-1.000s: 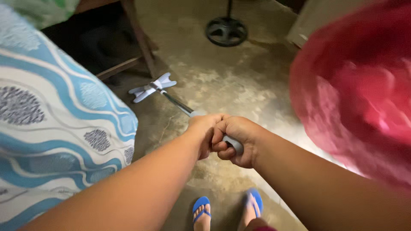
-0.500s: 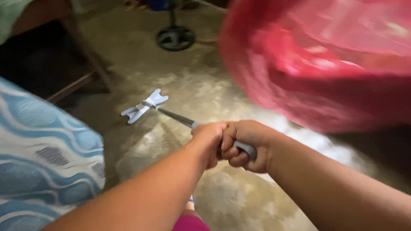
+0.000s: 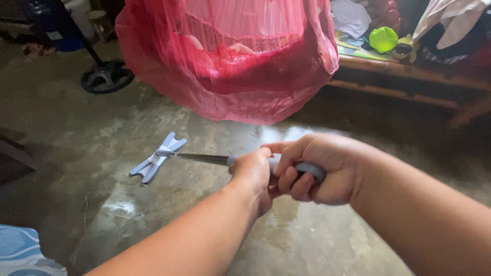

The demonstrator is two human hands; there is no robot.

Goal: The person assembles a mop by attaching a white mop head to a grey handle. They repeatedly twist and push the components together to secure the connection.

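— What are my hands doing?
— I see my left hand [image 3: 254, 176] and right hand [image 3: 318, 169] both clenched around the grey handle of a tool [image 3: 215, 159]; its pale-blue X-shaped head hovers over the concrete floor [image 3: 128, 128], below the pink net [image 3: 225, 56].

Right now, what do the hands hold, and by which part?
Both hands, left and right, grip a mop pole by its grey handle end; its blue head is free.
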